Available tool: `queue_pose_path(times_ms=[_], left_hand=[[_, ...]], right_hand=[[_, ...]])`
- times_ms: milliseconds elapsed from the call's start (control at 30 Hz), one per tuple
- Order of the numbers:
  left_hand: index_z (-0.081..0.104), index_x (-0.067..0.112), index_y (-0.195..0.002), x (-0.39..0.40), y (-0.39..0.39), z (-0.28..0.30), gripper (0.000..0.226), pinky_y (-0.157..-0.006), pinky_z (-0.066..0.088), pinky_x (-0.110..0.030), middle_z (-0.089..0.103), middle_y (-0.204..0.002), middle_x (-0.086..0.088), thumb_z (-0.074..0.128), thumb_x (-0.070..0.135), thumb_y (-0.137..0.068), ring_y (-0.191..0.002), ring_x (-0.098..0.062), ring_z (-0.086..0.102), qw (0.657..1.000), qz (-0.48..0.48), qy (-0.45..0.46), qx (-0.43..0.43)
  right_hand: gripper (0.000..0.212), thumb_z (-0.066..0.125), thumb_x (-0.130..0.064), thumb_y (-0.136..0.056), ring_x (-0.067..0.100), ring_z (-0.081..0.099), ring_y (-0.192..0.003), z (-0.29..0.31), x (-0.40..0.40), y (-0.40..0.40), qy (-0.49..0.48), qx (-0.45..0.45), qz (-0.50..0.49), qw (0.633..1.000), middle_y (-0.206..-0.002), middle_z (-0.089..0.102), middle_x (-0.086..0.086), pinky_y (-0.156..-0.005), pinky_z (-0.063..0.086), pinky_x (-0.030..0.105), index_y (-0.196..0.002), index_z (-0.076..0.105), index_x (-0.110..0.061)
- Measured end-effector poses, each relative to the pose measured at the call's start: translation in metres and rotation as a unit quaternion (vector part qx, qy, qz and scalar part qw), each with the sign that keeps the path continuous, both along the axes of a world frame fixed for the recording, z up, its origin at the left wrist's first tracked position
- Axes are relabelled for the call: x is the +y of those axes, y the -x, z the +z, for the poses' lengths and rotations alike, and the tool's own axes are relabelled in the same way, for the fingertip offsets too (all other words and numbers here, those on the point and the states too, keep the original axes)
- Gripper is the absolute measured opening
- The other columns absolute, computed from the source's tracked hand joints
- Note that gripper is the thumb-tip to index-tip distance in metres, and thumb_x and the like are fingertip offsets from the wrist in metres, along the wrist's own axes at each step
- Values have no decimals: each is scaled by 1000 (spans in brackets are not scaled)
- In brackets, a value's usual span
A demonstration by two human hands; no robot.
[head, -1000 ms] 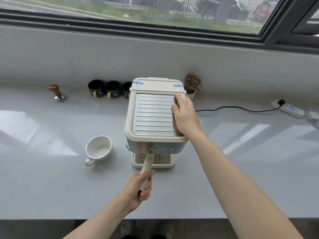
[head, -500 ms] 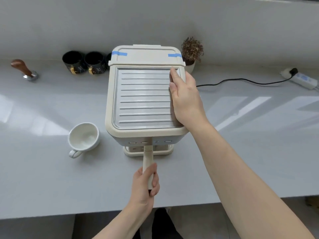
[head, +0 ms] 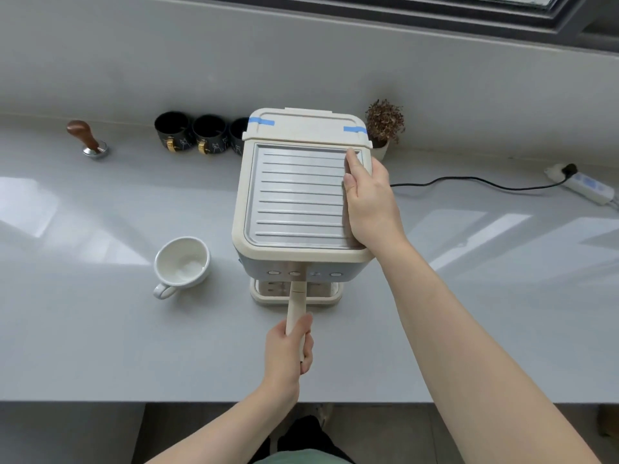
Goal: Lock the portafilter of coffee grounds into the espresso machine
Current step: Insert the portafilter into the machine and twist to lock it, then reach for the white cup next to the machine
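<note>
White cup (head: 182, 262) — empty, L of machine (head: 301, 195)

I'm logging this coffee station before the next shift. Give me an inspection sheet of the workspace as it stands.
Surface: grey counter, glossy with window glare.
Job's things: espresso machine upright; portafilter handle sticks out from under its front.
Clutter: white cup, tamper, three black mugs, small potted plant.
Hands: left hand grips the handle; right hand lies flat on the machine's top.
Cables: black cord runs to a power strip.
Surroundings: wall and window frame behind.
</note>
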State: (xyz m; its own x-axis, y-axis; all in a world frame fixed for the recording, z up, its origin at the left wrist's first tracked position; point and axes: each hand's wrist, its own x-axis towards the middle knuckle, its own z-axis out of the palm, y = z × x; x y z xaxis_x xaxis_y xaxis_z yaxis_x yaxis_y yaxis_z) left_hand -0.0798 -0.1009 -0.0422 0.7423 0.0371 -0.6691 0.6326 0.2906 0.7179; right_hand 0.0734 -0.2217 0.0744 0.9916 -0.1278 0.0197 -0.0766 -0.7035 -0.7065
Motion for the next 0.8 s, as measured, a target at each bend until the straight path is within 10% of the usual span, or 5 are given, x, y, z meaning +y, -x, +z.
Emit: queue_pose_path(times_ms=[233,467,633,800], left_hand=[[42,10,-76,5,-1,-3,24,-39,18,-25,38,-51,-4,55,23,-92,-36,-15,25,998,-50,-22,-15],[53,16,-92,48,-17,-2,29,-36,30,-25,60,-64,-6,44,43,-96,-50,-23,57,946,-296,-111,-72],[50,9,-93,135,-52,-22,19,-61,38,-38,57,-81,-9,46,28,-93,-75,-30,53,906,6,-412,-97],[47,19,-112,201,-72,-47,33,-81,50,-50,60,-102,-14,40,42,-90,-83,-36,59,903,57,-426,17]], right_hand=[[46,32,-23,-100,20,29,-139,-2,0,1,1,-11,-3,1000,-153,27,5,-105,23,22,-145,33,-22],[45,32,-23,-100,22,33,-136,1,0,3,2,-12,0,1000,-151,30,8,-97,24,18,-145,33,-21],[45,32,-23,-100,22,34,-134,2,0,3,-3,-10,-2,1000,-150,31,8,-90,21,13,-145,34,-22],[45,31,-24,-100,23,34,-134,6,2,6,-1,-5,-3,1000,-150,31,7,-103,27,26,-145,34,-24]])
